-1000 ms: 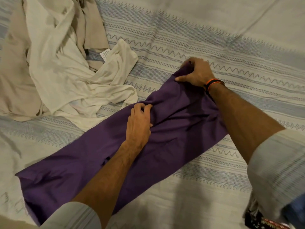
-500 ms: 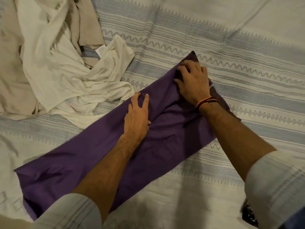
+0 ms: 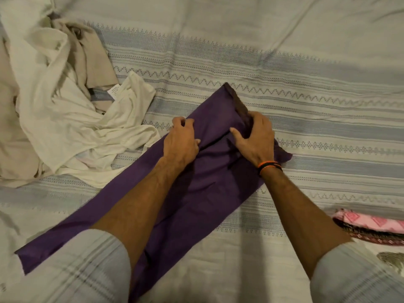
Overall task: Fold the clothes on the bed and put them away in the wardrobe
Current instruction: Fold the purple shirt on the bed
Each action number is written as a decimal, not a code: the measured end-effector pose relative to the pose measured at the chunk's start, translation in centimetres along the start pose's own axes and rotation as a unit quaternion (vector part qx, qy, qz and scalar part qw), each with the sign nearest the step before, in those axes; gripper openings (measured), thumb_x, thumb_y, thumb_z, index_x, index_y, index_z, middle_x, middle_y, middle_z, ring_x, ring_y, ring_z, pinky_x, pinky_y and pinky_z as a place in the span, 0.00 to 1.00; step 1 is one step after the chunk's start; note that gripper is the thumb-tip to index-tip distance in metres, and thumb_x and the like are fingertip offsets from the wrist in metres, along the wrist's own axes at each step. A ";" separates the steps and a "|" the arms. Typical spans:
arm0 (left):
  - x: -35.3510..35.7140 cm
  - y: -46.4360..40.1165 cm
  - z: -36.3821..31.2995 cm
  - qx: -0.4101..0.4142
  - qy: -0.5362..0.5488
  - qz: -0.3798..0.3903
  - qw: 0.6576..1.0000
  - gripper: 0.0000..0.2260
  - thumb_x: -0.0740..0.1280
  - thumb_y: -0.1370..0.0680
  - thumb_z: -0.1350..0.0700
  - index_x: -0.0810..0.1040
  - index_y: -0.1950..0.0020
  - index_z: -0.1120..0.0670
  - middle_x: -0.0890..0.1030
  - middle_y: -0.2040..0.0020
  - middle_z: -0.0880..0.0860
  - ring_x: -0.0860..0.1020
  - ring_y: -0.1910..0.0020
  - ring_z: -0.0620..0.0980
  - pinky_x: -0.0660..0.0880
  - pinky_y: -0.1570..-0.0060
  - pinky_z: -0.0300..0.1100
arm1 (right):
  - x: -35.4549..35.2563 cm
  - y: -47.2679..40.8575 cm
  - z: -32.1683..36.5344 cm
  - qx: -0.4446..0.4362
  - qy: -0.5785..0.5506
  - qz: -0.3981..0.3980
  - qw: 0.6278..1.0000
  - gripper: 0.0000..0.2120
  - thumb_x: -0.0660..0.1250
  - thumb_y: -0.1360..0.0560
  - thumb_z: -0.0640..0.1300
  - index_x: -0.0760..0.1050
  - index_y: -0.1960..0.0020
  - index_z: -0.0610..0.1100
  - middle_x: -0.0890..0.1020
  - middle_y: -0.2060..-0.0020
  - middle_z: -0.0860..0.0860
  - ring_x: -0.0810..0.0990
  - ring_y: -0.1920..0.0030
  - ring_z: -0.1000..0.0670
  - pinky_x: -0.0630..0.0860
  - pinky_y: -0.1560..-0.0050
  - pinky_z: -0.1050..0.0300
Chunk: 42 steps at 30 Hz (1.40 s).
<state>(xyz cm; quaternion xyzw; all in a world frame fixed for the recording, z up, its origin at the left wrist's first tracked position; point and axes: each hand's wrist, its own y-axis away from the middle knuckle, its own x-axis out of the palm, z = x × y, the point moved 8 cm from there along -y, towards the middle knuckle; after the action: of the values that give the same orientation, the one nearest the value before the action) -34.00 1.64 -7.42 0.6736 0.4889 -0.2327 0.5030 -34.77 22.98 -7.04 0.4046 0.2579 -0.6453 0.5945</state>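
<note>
Both hands, left hand (image 3: 180,142) and right hand (image 3: 255,141), pinch purple cloth (image 3: 196,193) mid-frame, bunching its upper end for folding.

Striped bed (image 3: 328,62): purple cloth (image 3: 196,193), pale clothes (image 3: 54,119), perhaps folded.

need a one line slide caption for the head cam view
Both hands, left hand and right hand, gather a long purple garment on the striped bedspread, beside unfolded cream clothes.

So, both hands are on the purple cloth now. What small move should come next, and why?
Probably lift the far end of the purple cloth and fold it toward the near end: both hands, left and right, already grip it there, and it lies as one long strip.
</note>
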 end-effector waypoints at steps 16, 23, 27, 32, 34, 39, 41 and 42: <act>1.5 -9.4 -8.4 0.007 -0.055 -0.029 0.998 0.35 0.76 0.29 0.53 0.62 0.28 0.60 0.66 0.31 0.62 0.69 0.33 0.63 0.69 0.35 0.57 | -2.0 3.0 -10.6 0.182 -0.014 0.105 0.978 0.35 0.80 0.35 0.51 0.68 0.36 0.40 0.78 0.42 0.43 0.77 0.41 0.40 0.75 0.42 0.47; 0.7 -9.6 -8.6 0.014 0.072 0.009 0.997 0.24 0.78 0.33 0.53 0.79 0.38 0.56 0.82 0.43 0.55 0.79 0.43 0.54 0.75 0.44 0.42 | -1.9 4.2 -9.9 0.166 -0.065 0.095 0.979 0.10 0.76 0.32 0.46 0.77 0.59 0.43 0.82 0.62 0.47 0.79 0.58 0.46 0.70 0.59 0.57; -1.1 -7.8 -9.0 0.034 0.139 -0.011 0.990 0.06 0.72 0.30 0.64 0.81 0.56 0.54 0.81 0.58 0.50 0.79 0.54 0.48 0.69 0.64 0.23 | -2.9 6.2 -8.6 0.161 -0.134 0.065 0.976 0.09 0.75 0.32 0.41 0.77 0.58 0.39 0.81 0.66 0.47 0.78 0.64 0.48 0.73 0.65 0.59; -4.4 -3.8 -7.6 0.085 0.188 -0.015 0.978 0.08 0.73 0.31 0.65 0.79 0.56 0.54 0.79 0.59 0.47 0.77 0.58 0.44 0.67 0.66 0.22 | -3.9 9.9 -4.2 0.107 -0.176 0.039 0.978 0.06 0.73 0.33 0.37 0.76 0.59 0.42 0.79 0.67 0.54 0.77 0.65 0.59 0.71 0.65 0.68; -5.5 -1.5 -6.2 0.105 0.218 -0.001 0.970 0.11 0.75 0.33 0.60 0.80 0.52 0.55 0.81 0.57 0.47 0.79 0.58 0.43 0.70 0.60 0.25 | -3.1 11.9 -2.5 0.101 -0.183 0.048 0.977 0.07 0.72 0.33 0.36 0.76 0.59 0.43 0.80 0.67 0.54 0.77 0.65 0.58 0.73 0.64 0.66; -6.5 5.2 -0.3 0.131 0.191 0.042 0.972 0.16 0.69 0.33 0.69 0.84 0.51 0.54 0.83 0.58 0.46 0.78 0.62 0.29 0.70 0.58 0.22 | 1.3 18.1 2.6 0.065 -0.161 0.121 0.978 0.13 0.72 0.34 0.40 0.82 0.50 0.41 0.86 0.55 0.48 0.83 0.53 0.47 0.79 0.50 0.57; -6.1 6.9 3.3 0.118 0.137 0.042 0.983 0.19 0.66 0.35 0.73 0.85 0.53 0.54 0.84 0.60 0.47 0.79 0.61 0.36 0.73 0.57 0.27 | 3.5 20.8 4.1 0.051 -0.127 0.163 0.977 0.18 0.69 0.34 0.44 0.82 0.44 0.43 0.85 0.51 0.47 0.83 0.49 0.45 0.80 0.46 0.50; -5.9 8.1 5.4 0.109 0.114 0.040 0.987 0.19 0.66 0.36 0.73 0.86 0.55 0.54 0.84 0.59 0.48 0.80 0.59 0.41 0.75 0.56 0.32 | 4.7 22.4 5.1 0.041 -0.112 0.185 0.976 0.19 0.68 0.34 0.44 0.82 0.43 0.44 0.85 0.50 0.47 0.82 0.48 0.45 0.79 0.45 0.49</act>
<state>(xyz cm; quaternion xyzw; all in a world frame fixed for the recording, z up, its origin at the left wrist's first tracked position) -28.28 -5.84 -1.10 0.7658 0.4873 -0.1856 0.3764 -13.85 12.59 -4.87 0.3946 0.0842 -0.5750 0.7117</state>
